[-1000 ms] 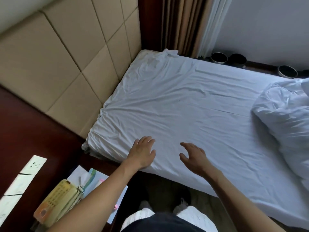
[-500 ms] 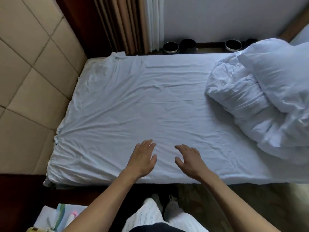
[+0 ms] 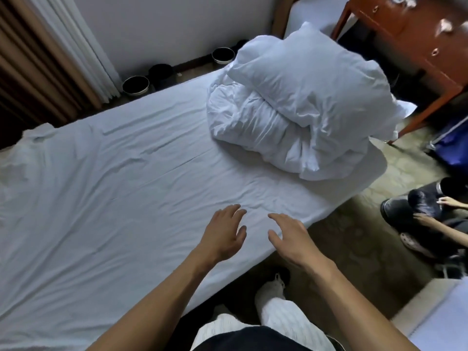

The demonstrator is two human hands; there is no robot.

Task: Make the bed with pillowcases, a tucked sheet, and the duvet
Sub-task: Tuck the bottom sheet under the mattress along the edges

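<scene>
Your left hand [image 3: 222, 234] and right hand [image 3: 291, 240] are out in front of you, palms down, fingers straight and loosely spread, holding nothing. They are side by side, with a narrow strip of cloth showing between the thumbs. Both are over the near edge of the bed. Cannot tell whether the palms actually touch the cloth.

The sheet [image 3: 114, 198] is spread across the mattress directly under both hands. It is creased in long folds and bunched at the far left corner by the curtain [image 3: 50, 59].

The duvet [image 3: 263, 130] is a crumpled white heap at the bed's right end, beyond and to the right of your right hand, well apart from both hands. A pillow [image 3: 311, 79] rests tilted on top of it.

Round dark bowls [image 3: 135, 84] stand on the floor along the far wall. A wooden desk [image 3: 417, 34] stands past the duvet. Another person [image 3: 428, 219] sits at the far right, only partly in view.
</scene>
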